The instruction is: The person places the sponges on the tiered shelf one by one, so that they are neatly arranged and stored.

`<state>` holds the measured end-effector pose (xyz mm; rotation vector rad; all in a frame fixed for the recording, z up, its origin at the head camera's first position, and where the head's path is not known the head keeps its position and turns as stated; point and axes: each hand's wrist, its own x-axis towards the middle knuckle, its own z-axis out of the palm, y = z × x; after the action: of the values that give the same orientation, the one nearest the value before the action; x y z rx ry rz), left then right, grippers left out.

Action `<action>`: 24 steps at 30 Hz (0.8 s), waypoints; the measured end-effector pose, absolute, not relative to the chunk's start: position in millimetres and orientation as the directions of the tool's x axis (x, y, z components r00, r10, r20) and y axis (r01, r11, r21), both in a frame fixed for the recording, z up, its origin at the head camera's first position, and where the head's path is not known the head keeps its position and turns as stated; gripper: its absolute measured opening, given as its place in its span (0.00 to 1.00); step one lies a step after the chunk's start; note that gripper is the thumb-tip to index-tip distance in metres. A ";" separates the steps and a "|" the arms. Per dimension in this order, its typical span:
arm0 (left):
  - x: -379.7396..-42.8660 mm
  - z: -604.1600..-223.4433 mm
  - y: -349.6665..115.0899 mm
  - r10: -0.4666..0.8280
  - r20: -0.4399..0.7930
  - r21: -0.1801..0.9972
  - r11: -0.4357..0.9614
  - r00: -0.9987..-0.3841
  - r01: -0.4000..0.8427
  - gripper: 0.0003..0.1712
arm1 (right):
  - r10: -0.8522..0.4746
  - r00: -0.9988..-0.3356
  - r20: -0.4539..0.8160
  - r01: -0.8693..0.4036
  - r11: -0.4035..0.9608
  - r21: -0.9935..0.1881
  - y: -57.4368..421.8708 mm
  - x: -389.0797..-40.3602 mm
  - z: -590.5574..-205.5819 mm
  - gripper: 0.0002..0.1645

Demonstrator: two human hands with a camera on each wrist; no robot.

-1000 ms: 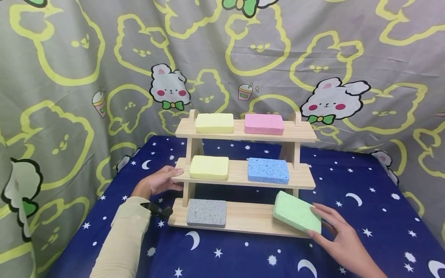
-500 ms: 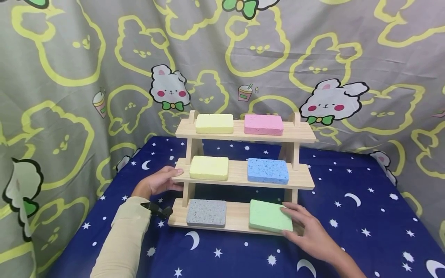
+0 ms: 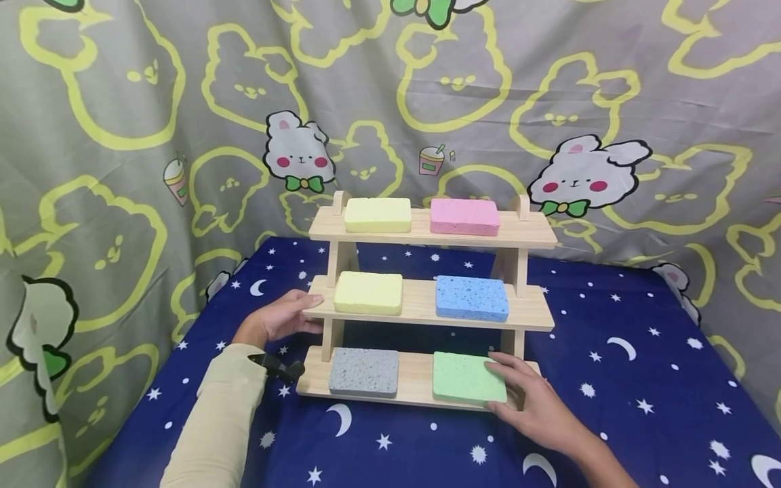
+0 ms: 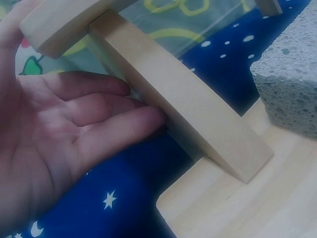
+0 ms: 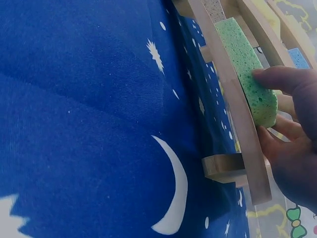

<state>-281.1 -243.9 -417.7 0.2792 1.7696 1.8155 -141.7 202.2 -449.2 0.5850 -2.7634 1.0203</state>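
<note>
A three-tier wooden display shelf (image 3: 416,378) stands on the cloth. My left hand (image 3: 283,317) grips the left end of its middle tier, thumb on top. In the left wrist view the fingertips (image 4: 148,119) touch the wooden side support (image 4: 183,94). My right hand (image 3: 539,410) holds a green sponge (image 3: 465,377) by its right end, thumb at the front edge and fingers at the back. The sponge lies on the right of the bottom tier. In the right wrist view its near face (image 5: 242,64) shows along the tier's front edge.
A grey sponge (image 3: 363,372) lies at the bottom left. The middle tier bears a yellow sponge (image 3: 369,293) and a blue sponge (image 3: 472,297). On top are another yellow sponge (image 3: 378,215) and a pink sponge (image 3: 465,216). A patterned curtain (image 3: 366,81) hangs behind the blue star-print cloth (image 3: 610,420).
My right hand has moved left with the green sponge, from tilted over the bottom tier's right end to lying beside the grey sponge. The left hand keeps its place.
</note>
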 end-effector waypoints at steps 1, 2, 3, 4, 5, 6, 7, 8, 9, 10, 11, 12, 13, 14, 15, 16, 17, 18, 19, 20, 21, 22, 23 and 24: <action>-280.9 -417.7 -244.7 0.534 -0.244 0.965 0.052 -0.810 -0.257 0.14 | -0.313 -0.915 0.254 -0.403 0.695 -0.596 201.6 -142.1 -449.2 0.34; -280.8 -418.0 -245.5 0.532 -0.245 0.965 0.054 -0.811 -0.256 0.14 | -0.315 -0.916 0.248 -0.400 0.695 -0.597 201.0 -142.3 -449.0 0.34; -280.5 -418.3 -246.3 0.531 -0.244 0.965 0.054 -0.811 -0.255 0.15 | -0.317 -0.915 0.248 -0.402 0.694 -0.597 200.6 -142.6 -449.2 0.34; -280.3 -418.8 -247.2 0.531 -0.243 0.966 0.054 -0.812 -0.254 0.15 | -0.319 -0.915 0.248 -0.403 0.692 -0.598 200.1 -142.9 -449.3 0.34; -280.1 -419.0 -247.9 0.529 -0.244 0.965 0.053 -0.813 -0.255 0.15 | -0.320 -0.914 0.250 -0.406 0.690 -0.599 199.8 -143.1 -449.4 0.34; -280.1 -419.2 -248.3 0.527 -0.244 0.965 0.054 -0.814 -0.255 0.15 | -0.321 -0.912 0.253 -0.409 0.688 -0.599 199.5 -143.4 -449.5 0.34; -280.0 -419.2 -248.6 0.525 -0.245 0.965 0.054 -0.815 -0.255 0.15 | -0.323 -0.911 0.258 -0.413 0.687 -0.598 199.4 -143.7 -449.6 0.34; -279.8 -419.1 -248.5 0.523 -0.245 0.965 0.054 -0.816 -0.255 0.14 | -0.324 -0.909 0.261 -0.416 0.685 -0.599 199.3 -143.8 -449.6 0.34; -279.6 -418.8 -248.2 0.520 -0.246 0.965 0.052 -0.818 -0.257 0.14 | -0.325 -0.908 0.263 -0.418 0.683 -0.598 199.4 -143.9 -449.7 0.34; -279.3 -418.4 -247.8 0.517 -0.247 0.965 0.051 -0.819 -0.258 0.14 | -0.327 -0.907 0.264 -0.420 0.681 -0.599 199.4 -143.9 -449.9 0.34; -279.0 -417.9 -247.4 0.514 -0.248 0.964 0.050 -0.821 -0.260 0.14 | -0.327 -0.907 0.264 -0.420 0.680 -0.601 199.5 -143.9 -450.0 0.34; -278.7 -417.4 -247.0 0.513 -0.249 0.964 0.052 -0.821 -0.259 0.14 | -0.329 -0.907 0.262 -0.420 0.680 -0.602 199.6 -143.9 -450.2 0.34; -278.5 -417.0 -246.5 0.514 -0.249 0.965 0.055 -0.821 -0.258 0.15 | -0.329 -0.908 0.259 -0.418 0.680 -0.602 199.9 -143.8 -450.4 0.34; -278.3 -416.5 -245.8 0.513 -0.252 0.964 0.055 -0.821 -0.261 0.16 | -0.329 -0.909 0.255 -0.415 0.682 -0.602 200.3 -143.6 -450.6 0.34; -278.1 -416.0 -245.2 0.511 -0.255 0.963 0.056 -0.821 -0.265 0.17 | -0.328 -0.910 0.252 -0.413 0.683 -0.602 200.7 -143.4 -450.9 0.34; -278.2 -415.4 -244.5 0.512 -0.258 0.962 0.060 -0.819 -0.266 0.18 | -0.327 -0.911 0.251 -0.412 0.682 -0.604 201.3 -143.2 -451.2 0.34; -278.5 -415.0 -244.1 0.515 -0.259 0.962 0.064 -0.817 -0.264 0.19 | -0.325 -0.912 0.250 -0.409 0.683 -0.605 201.9 -143.0 -451.5 0.34; -278.8 -414.6 -243.8 0.518 -0.259 0.963 0.069 -0.815 -0.262 0.21 | -0.324 -0.913 0.249 -0.408 0.683 -0.606 202.5 -142.9 -451.8 0.34; -279.1 -414.3 -243.5 0.517 -0.261 0.962 0.069 -0.815 -0.264 0.22 | -0.324 -0.913 0.250 -0.408 0.681 -0.608 203.0 -142.8 -452.0 0.34; -279.2 -414.0 -243.1 0.513 -0.263 0.961 0.069 -0.817 -0.267 0.22 | -0.324 -0.912 0.251 -0.409 0.679 -0.610 203.4 -142.8 -452.1 0.34; -279.5 -413.9 -243.0 0.516 -0.261 0.962 0.073 -0.816 -0.262 0.23 | -0.325 -0.912 0.251 -0.410 0.676 -0.613 203.9 -142.8 -452.1 0.35; -279.9 -413.9 -242.9 0.515 -0.261 0.962 0.073 -0.816 -0.262 0.24 | -0.327 -0.911 0.250 -0.410 0.675 -0.614 204.2 -142.8 -451.9 0.35; -280.1 -413.9 -242.8 0.515 -0.261 0.962 0.074 -0.816 -0.261 0.24 | -0.330 -0.911 0.249 -0.412 0.676 -0.611 204.4 -142.8 -451.5 0.35; -280.3 -413.8 -242.6 0.514 -0.263 0.962 0.073 -0.817 -0.263 0.24 | -0.331 -0.909 0.253 -0.416 0.675 -0.610 204.9 -142.7 -451.0 0.35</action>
<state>-280.3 -242.6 -413.8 0.2482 1.7984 1.8006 -142.7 204.9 -451.0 0.6187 -2.7628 1.0520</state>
